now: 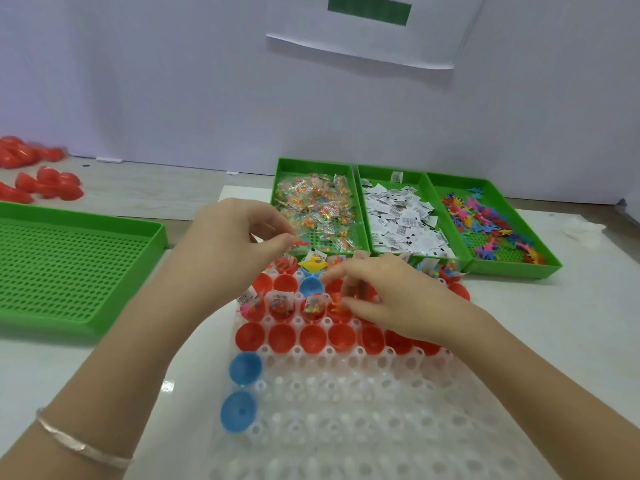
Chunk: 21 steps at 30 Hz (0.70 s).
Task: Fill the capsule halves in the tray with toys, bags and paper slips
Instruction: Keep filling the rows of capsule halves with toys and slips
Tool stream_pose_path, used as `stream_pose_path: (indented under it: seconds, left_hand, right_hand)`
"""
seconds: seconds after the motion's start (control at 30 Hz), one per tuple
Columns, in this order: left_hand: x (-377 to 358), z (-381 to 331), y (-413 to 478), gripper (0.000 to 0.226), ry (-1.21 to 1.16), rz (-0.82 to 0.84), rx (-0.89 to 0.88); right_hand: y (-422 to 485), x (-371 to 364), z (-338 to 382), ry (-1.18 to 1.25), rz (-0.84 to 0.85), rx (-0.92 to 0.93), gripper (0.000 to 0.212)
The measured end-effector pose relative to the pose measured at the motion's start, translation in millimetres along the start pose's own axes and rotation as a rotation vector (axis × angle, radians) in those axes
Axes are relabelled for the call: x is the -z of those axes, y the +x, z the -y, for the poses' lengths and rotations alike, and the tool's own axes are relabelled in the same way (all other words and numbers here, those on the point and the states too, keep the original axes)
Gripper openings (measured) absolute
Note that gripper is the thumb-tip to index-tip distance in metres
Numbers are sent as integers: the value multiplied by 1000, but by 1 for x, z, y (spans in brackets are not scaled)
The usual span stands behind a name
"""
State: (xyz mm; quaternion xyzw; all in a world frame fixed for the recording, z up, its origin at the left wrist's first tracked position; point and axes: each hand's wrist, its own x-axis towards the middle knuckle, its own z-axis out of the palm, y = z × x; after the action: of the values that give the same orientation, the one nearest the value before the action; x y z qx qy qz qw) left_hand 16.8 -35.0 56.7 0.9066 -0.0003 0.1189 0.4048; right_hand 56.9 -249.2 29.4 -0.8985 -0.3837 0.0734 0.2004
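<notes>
A white perforated tray (346, 410) holds rows of red capsule halves (282, 337) and a few blue ones (246, 372). Some halves in the far rows hold toys, bags and paper slips (282, 301). My right hand (388, 296) reaches down over the middle row, and its fingertips pinch an orange toy (337, 304) in a red half. My left hand (239, 233) hovers over the tray's far left corner. Its thumb and fingers pinch a small clear bag (300, 241) at the near edge of the bag bin.
Three green bins stand behind the tray: bags (315, 206), paper slips (398, 216) and coloured toys (485, 223). A large green perforated tray (69, 265) lies at the left. Loose red capsule halves (41, 181) sit at the far left. A white wall closes the back.
</notes>
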Motion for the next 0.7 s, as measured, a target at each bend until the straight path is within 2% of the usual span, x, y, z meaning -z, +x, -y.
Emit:
stream_pose_path:
  seconds: [0.1, 0.23, 0.3, 0.43, 0.5, 0.7]
  left_hand:
    - [-3, 2, 1, 13, 42, 11, -15]
    - [-15, 1, -1, 14, 42, 55, -63]
    - [-23, -1, -3, 17, 39, 91, -76]
    - [-40, -2, -7, 17, 64, 166, -73]
    - [-46, -4, -8, 13, 133, 202, -88]
    - [-56, -3, -11, 9, 325, 246, -211]
  right_hand:
    - [-1, -1, -4, 42, -34, -44, 44]
    - [-3, 2, -5, -18, -109, -20, 50]
    - [-10, 8, -9, 55, -238, -2, 48]
    - [-36, 27, -25, 291, -631, -50, 43]
    - [-46, 36, -34, 361, -745, -79, 41]
    - [-57, 48, -41, 419, -792, -96, 38]
